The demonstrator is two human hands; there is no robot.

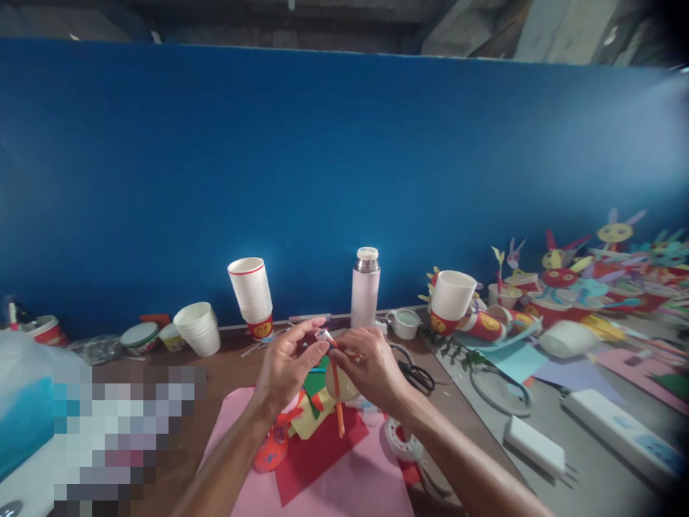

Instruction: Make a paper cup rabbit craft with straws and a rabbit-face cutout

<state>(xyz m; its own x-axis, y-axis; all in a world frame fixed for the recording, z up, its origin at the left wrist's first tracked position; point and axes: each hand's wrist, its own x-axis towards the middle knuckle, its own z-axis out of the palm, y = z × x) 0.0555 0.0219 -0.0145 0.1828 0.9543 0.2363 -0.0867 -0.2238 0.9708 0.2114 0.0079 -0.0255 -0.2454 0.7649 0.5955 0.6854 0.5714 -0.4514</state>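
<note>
In front of me my left hand [288,359] and my right hand [371,362] meet over a pink sheet. Between their fingertips is a thin orange strip [339,409], perhaps paper or a straw, with its lower end hanging down. A small white piece [324,335] shows at its upper end, by my left thumb and forefinger. My right thumb and fingers pinch the strip just below that. Under the hands lie cut paper pieces: a green one [316,388], a pale yellow one [309,424] and an orange-red rounded one [270,452]. A red sheet [317,463] lies on the pink sheet [242,495].
Behind stand a stack of paper cups [252,291], a pink thermos [365,294] and another cup stack [453,294]. A tape roll [402,439] is beside my right forearm. Rightward are a white adapter [535,446], a power strip [619,431] and several paper-cup rabbits [560,280].
</note>
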